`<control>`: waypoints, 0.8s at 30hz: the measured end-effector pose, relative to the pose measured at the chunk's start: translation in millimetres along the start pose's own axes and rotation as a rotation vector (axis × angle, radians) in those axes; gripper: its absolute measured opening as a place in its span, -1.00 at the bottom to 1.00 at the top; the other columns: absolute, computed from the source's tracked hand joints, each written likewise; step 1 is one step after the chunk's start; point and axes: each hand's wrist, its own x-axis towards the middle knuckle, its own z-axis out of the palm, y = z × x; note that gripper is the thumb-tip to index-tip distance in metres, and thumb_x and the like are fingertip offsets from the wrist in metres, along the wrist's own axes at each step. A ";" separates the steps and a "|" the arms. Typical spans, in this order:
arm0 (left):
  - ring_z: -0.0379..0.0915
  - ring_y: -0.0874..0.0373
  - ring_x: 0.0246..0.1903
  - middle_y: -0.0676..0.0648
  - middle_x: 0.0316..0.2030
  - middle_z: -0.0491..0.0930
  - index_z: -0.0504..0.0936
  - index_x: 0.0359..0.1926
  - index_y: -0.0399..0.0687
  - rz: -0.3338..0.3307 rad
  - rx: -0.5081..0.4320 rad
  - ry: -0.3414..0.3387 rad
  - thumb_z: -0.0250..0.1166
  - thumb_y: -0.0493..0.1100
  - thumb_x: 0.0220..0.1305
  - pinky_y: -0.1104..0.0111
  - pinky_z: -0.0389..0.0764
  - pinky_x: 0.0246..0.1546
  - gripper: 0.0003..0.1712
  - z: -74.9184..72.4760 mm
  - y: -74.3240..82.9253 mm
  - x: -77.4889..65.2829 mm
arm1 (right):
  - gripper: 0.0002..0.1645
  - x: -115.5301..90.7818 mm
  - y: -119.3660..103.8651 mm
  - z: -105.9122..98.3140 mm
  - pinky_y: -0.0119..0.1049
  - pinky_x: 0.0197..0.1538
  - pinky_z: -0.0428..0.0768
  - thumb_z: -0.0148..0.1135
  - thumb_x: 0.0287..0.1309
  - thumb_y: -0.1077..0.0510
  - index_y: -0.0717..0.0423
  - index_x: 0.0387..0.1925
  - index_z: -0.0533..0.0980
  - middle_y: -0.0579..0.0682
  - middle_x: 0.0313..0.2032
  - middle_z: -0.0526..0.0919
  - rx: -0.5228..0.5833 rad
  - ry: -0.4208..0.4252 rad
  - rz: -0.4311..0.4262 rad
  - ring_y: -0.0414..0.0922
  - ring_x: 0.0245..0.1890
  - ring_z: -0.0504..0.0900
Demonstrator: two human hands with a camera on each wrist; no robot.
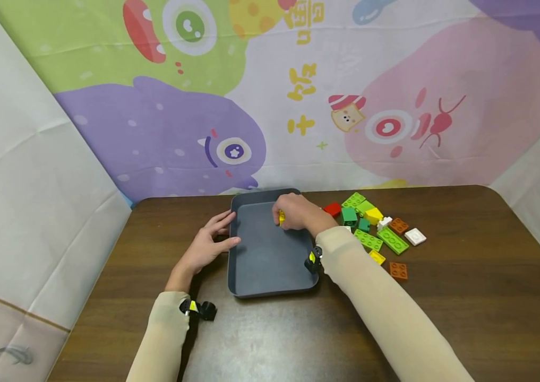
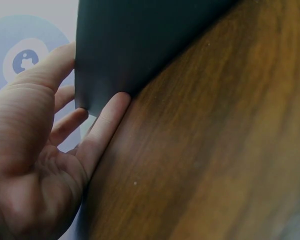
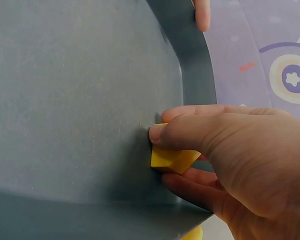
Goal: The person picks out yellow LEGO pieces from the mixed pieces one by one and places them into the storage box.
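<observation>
A dark grey rectangular tray (image 1: 270, 268) lies on the table with bare floor around the right hand. My right hand (image 1: 298, 212) pinches a yellow toy building block (image 3: 171, 159) between thumb and fingers, low over the tray's far part. In the right wrist view the block sits at or just above the tray floor; I cannot tell whether it touches. Fingers cover part of it. My left hand (image 1: 204, 246) is at the tray's left wall, its fingers fairly straight. The left wrist view shows fingertips (image 2: 121, 99) against the tray's outer side.
Right of the tray lies a loose pile of building blocks: light green (image 1: 393, 240), dark green (image 1: 349, 216), red (image 1: 333, 209), brown (image 1: 398, 270) and white (image 1: 415, 236), with yellow ones among them. A printed cloth (image 1: 270, 106) hangs behind the wooden table (image 1: 480, 286).
</observation>
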 end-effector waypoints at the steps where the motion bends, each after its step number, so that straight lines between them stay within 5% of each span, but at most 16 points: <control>1: 0.36 -0.19 0.24 -0.04 0.55 0.07 0.26 0.51 -0.02 0.001 -0.004 0.000 0.40 -0.07 0.28 0.36 0.75 -0.18 -0.16 0.1 0.8 0.0 | -0.87 -0.4 -0.4 -0.4 -0.12 0.01 0.66 0.41 0.11 0.26 -0.04 -0.33 0.73 -0.06 -0.14 0.71 0.000 -0.003 0.000 -0.04 -0.12 0.54; 12: 0.37 -0.17 0.25 -0.04 0.55 0.09 0.25 0.51 -0.07 -0.006 -0.012 0.009 0.41 -0.09 0.27 0.44 0.72 -0.23 -0.15 0.8 3.4 0.4 | -0.68 -4.7 -6.1 -5.9 -0.10 0.17 0.60 0.44 0.10 0.23 -0.06 -0.07 0.73 -0.02 0.04 0.67 -0.043 -0.074 -0.020 -0.04 -0.03 0.49; 24: 0.35 -0.21 0.26 -0.08 0.56 0.06 0.24 0.52 -0.07 0.002 -0.018 -0.002 0.40 -0.11 0.28 0.44 0.71 -0.19 -0.15 1.1 3.8 0.5 | -0.68 -3.0 -7.2 -5.6 -0.15 0.15 0.61 0.47 0.08 0.20 -0.09 -0.08 0.73 -0.07 -0.01 0.69 -0.054 -0.086 0.000 -0.07 -0.05 0.50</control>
